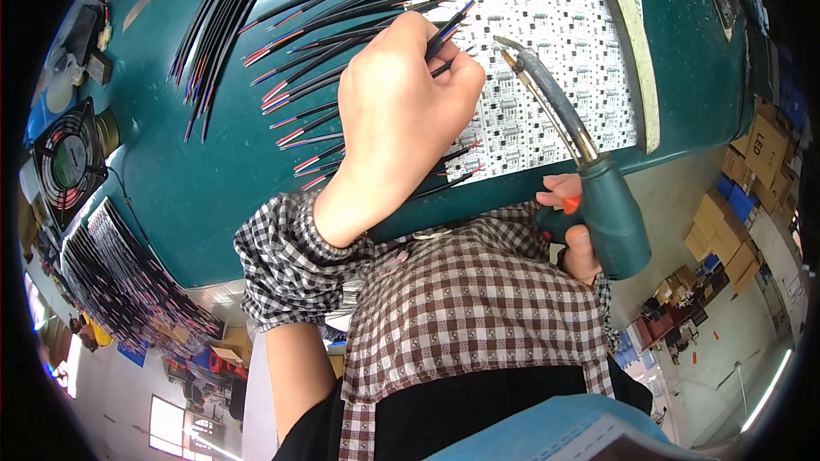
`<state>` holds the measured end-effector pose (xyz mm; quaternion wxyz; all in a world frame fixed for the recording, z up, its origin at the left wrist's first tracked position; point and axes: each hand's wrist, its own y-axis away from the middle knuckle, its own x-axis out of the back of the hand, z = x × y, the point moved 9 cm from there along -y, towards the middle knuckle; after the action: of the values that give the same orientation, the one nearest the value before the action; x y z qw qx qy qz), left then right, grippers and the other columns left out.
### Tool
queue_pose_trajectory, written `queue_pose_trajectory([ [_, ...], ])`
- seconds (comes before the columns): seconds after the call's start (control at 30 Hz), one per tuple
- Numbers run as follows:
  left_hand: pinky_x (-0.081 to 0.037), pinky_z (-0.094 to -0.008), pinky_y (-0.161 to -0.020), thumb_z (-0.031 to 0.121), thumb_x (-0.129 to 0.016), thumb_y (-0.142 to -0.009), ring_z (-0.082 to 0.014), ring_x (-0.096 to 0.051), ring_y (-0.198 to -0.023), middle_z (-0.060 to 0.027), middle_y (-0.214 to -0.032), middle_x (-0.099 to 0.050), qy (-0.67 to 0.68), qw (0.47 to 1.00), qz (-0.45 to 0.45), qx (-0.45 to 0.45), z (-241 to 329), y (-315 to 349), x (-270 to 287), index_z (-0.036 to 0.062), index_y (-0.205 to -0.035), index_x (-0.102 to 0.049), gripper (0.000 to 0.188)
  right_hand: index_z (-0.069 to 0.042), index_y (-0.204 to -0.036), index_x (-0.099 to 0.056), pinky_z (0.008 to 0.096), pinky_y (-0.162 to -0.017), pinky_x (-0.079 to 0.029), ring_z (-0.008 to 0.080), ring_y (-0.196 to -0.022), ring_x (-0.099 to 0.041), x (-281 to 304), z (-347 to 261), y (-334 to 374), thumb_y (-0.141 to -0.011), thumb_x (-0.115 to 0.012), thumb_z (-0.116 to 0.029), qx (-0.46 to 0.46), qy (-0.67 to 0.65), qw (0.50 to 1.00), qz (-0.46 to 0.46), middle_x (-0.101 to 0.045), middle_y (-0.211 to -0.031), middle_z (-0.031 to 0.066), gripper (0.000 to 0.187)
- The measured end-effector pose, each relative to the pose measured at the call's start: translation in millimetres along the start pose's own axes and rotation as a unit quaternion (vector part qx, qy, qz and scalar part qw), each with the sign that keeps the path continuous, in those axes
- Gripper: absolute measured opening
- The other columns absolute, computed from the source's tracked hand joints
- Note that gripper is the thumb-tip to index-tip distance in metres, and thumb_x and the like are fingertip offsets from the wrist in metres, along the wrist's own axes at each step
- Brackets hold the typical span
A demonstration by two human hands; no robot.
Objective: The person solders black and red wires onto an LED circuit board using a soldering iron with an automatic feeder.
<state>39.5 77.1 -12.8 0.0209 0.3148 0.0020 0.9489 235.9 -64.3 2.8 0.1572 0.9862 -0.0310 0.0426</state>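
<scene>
My left hand is closed around a thin black cable, whose blue and orange wire ends stick out past the fingers. It hovers over the left part of a white circuit board sheet covered in small repeated parts. My right hand grips a green soldering gun with an orange trigger. The gun's dark, bent tip points toward the left hand above the sheet, a little apart from the held cable. Several black cables lie in a row along the sheet's left edge, partly hidden beneath my left hand.
A pale bar lies along the sheet's right edge. Loose cables are bunched at the table's upper left. A black fan stands at the left edge, with a large cable bundle nearer me. Cardboard boxes are stacked beyond the table at right.
</scene>
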Motion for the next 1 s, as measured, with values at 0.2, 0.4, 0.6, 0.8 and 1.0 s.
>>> queue_pose_trajectory([
  [0.2,-0.047,-0.0313,-0.063,0.008,-0.059,-0.091,-0.0229,-0.059,-0.070,-0.0111,-0.079,-0.061,0.108,0.992,-0.066,0.013,-8.6,6.1,8.7,-0.0029,-0.093,-0.056,0.011,0.005,-0.114,-0.055,0.0373,-0.082,-0.055,0.0273,-0.103,-0.060,5.4,1.4,2.2,-0.083,-0.069,-0.049,-0.009,-0.019,1.000,0.023,-0.057,-0.110,0.0163,0.065],
  [0.4,-0.043,-0.0164,-0.065,-0.001,-0.058,-0.091,-0.0069,-0.057,-0.076,-0.0057,-0.092,-0.065,0.081,0.989,-0.032,-0.119,42.7,16.6,63.1,-0.0026,-0.117,-0.061,0.026,0.001,-0.120,-0.053,0.0364,-0.088,-0.054,0.0257,-0.111,-0.057,13.5,9.6,10.1,-0.080,-0.072,-0.049,-0.004,-0.060,0.998,0.029,-0.055,-0.115,0.0128,0.066],
  [0.6,-0.043,-0.0331,-0.054,0.010,-0.068,-0.079,-0.0203,-0.050,-0.052,-0.0136,-0.071,-0.062,0.138,0.983,-0.084,0.086,-23.4,18.6,4.3,-0.0020,-0.086,-0.057,0.017,0.012,-0.113,-0.053,0.0360,-0.073,-0.059,0.0315,-0.101,-0.061,8.8,-2.9,9.6,-0.089,-0.059,-0.050,0.052,0.022,0.998,0.026,-0.057,-0.106,0.0205,0.067],
  [0.8,-0.042,-0.0330,-0.054,0.010,-0.066,-0.080,-0.0208,-0.049,-0.051,-0.0127,-0.070,-0.062,0.139,0.986,-0.065,0.068,-14.8,19.5,5.4,-0.0015,-0.083,-0.058,0.015,0.000,-0.124,-0.051,0.0348,-0.089,-0.052,0.0256,-0.115,-0.055,12.9,14.9,19.1,-0.081,-0.072,-0.050,0.006,-0.058,0.998,-0.004,-0.054,-0.119,0.0141,0.069],
  [1.0,-0.046,-0.0300,-0.061,0.009,-0.065,-0.077,-0.0171,-0.056,-0.062,-0.0092,-0.071,-0.063,0.074,0.995,-0.064,0.022,-1.2,23.6,6.9,-0.0031,-0.081,-0.061,0.013,0.001,-0.123,-0.051,0.0355,-0.089,-0.053,0.0255,-0.114,-0.056,14.0,17.1,24.2,-0.078,-0.075,-0.048,-0.023,-0.082,0.996,0.019,-0.055,-0.117,0.0128,0.070],
])
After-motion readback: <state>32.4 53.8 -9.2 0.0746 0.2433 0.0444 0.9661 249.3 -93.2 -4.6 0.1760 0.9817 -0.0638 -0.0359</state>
